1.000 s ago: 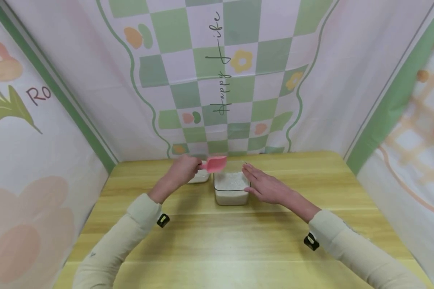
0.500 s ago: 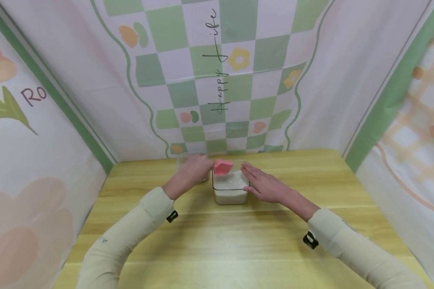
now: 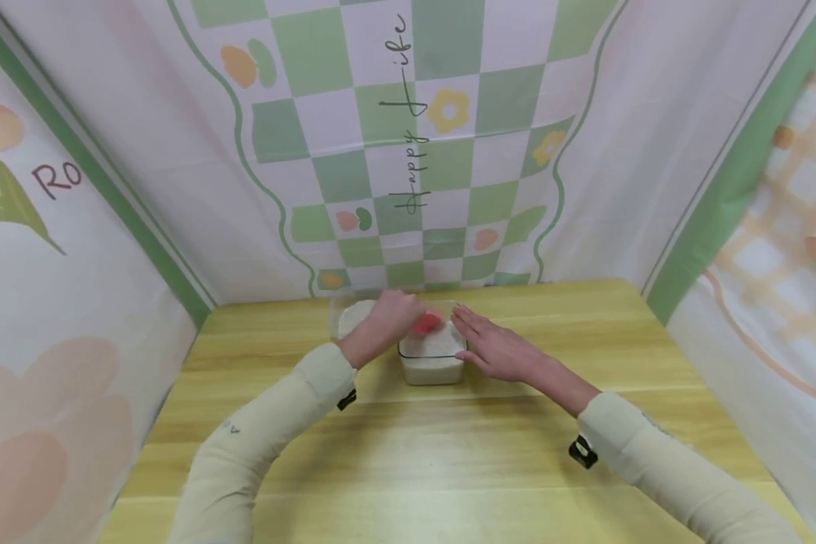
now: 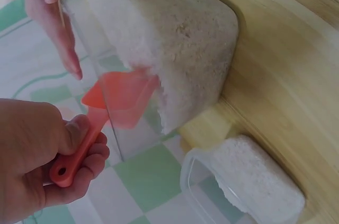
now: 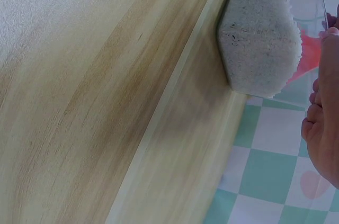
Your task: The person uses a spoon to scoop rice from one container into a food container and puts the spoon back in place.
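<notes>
My left hand (image 3: 389, 323) grips the handle of a red-pink scoop (image 4: 123, 97). The scoop's blade is inside a clear glass container (image 3: 434, 376), its front edge dug into the white rice-like grains (image 4: 180, 38). Those grains fill the container partway, sloping up along one side in the left wrist view. My right hand (image 3: 499, 349) lies along the container's right rim with fingers straight and thumb apart, touching the edge. Just left of the glass container, partly behind my left hand, is a smaller clear container (image 4: 197, 167) that also holds white grains.
Both containers stand near the back of a light wooden table (image 3: 421, 461). A fabric backdrop (image 3: 442, 181) with green checks hangs close behind them, and patterned curtains (image 3: 75, 317) flank the table.
My left hand has moved right, and the scoop has gone from above the gap between the containers down into the glass one. The smaller container shows more now. My right hand stays put.
</notes>
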Demonstrator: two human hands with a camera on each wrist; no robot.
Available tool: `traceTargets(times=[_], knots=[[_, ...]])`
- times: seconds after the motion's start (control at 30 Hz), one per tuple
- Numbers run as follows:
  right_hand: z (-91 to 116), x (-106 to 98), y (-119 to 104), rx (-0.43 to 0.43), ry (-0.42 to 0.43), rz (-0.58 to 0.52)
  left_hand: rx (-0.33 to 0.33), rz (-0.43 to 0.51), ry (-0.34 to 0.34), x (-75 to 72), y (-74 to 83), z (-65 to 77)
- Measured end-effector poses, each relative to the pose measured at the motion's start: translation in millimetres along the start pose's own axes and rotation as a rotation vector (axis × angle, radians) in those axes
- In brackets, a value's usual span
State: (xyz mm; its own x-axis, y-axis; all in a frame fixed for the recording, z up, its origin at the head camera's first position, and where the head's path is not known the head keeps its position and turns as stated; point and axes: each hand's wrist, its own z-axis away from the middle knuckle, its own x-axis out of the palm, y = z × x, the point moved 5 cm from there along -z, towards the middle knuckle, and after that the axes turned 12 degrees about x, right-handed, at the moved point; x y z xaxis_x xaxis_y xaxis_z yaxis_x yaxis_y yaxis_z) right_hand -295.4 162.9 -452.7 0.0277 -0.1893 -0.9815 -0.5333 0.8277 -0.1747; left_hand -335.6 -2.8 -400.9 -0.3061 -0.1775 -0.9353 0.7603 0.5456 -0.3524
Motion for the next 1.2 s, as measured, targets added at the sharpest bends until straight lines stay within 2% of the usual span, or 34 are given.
traceTargets(times=[0.17,0.3,0.5,0.93,1.07,1.2], knots=[[-1,1,-1,-0.006,0.001,0.002,0.012,-0.025,-0.074,5.6,4.7,-12.2],[-2,2,0,-0.013,0.007,0.005,0.046,-0.046,-0.085,6.2,8.0,-17.9],[-2,2,-1,-0.009,0.003,0.008,0.071,-0.003,-0.120,12.0,6.9,-21.1],[-2,3,1,0.021,-0.010,-0.019,0.048,0.215,-0.178,22.0,1.2,-20.8],[-3,2,1,0.019,-0.001,-0.013,0.036,0.262,-0.201,19.7,0.5,-19.4],[-3,1,0,0.019,-0.009,-0.012,0.053,0.319,-0.202,14.6,-0.7,-15.8]])
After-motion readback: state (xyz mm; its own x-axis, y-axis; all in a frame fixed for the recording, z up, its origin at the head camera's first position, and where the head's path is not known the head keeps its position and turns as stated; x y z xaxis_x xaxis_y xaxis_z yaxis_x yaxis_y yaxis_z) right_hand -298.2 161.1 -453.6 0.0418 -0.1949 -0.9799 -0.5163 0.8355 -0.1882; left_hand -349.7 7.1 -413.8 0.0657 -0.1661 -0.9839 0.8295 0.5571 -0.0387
